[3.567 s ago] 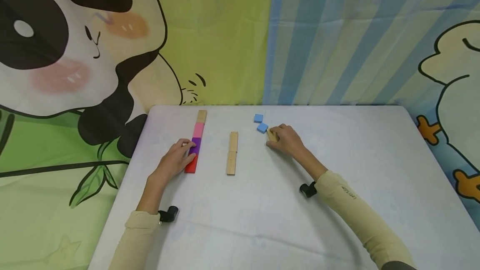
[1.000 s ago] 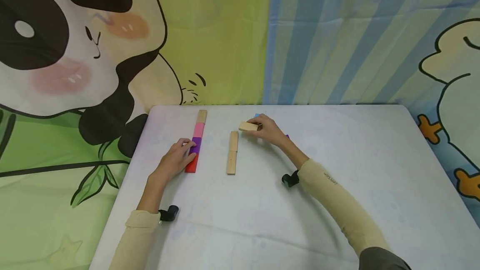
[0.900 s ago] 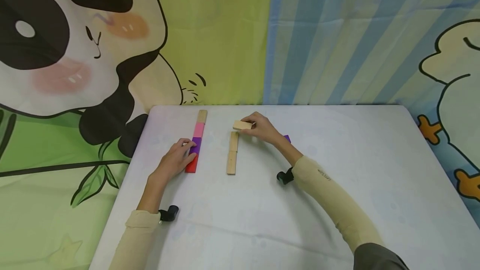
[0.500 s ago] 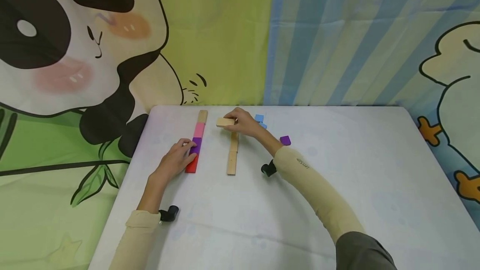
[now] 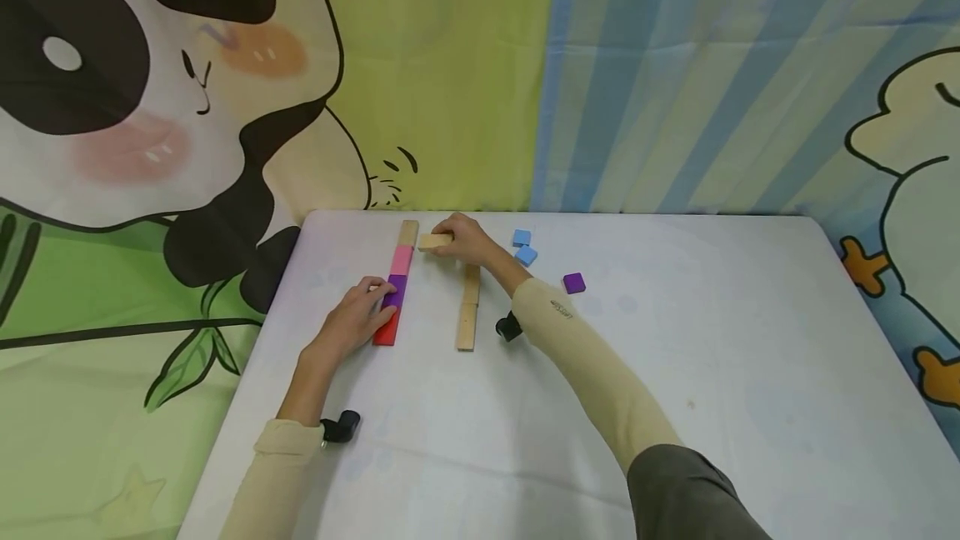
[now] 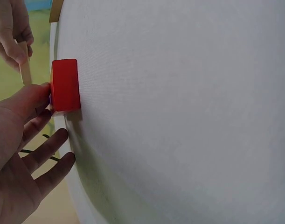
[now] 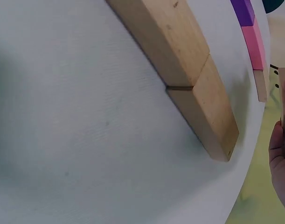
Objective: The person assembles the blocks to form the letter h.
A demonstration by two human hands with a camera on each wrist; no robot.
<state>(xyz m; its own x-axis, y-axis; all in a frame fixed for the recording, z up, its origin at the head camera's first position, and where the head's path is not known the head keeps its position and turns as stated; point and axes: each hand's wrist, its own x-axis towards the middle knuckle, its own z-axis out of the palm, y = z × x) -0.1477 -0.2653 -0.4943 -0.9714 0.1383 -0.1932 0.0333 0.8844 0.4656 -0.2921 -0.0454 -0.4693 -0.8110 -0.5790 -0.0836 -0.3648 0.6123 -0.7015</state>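
A person sorts wood blks on a white table [image 5: 690,332]; R hand [image 5: 468,240], upper ctr of the head view, has a plain blk [image 5: 432,242] clamped btwn thumb & fingertips by one end, apparently off the tabletop, just R of the plain end [image 5: 408,232] of a coloured row; L hand [image 5: 351,321], lower L, rests thumb & index, apart, at the row's purple [image 5: 398,282] & red [image 5: 385,335], its other visible fingers spread; pink [image 5: 402,260] lies farther up-frame; the held blk is prob. light, stiff, dry & hard to break; best taken by opposite sides, nr mid or at one end; painted blks may be a touch slicker; the row looks unfastened, so a nudge could skew it; mid row [image 5: 467,328], plain, lies L of ctr; 2 blues [image 5: 526,256] & a lone purple [image 5: 574,283] lie R of it; no container shows in any view; loose blks lie straight on the table.
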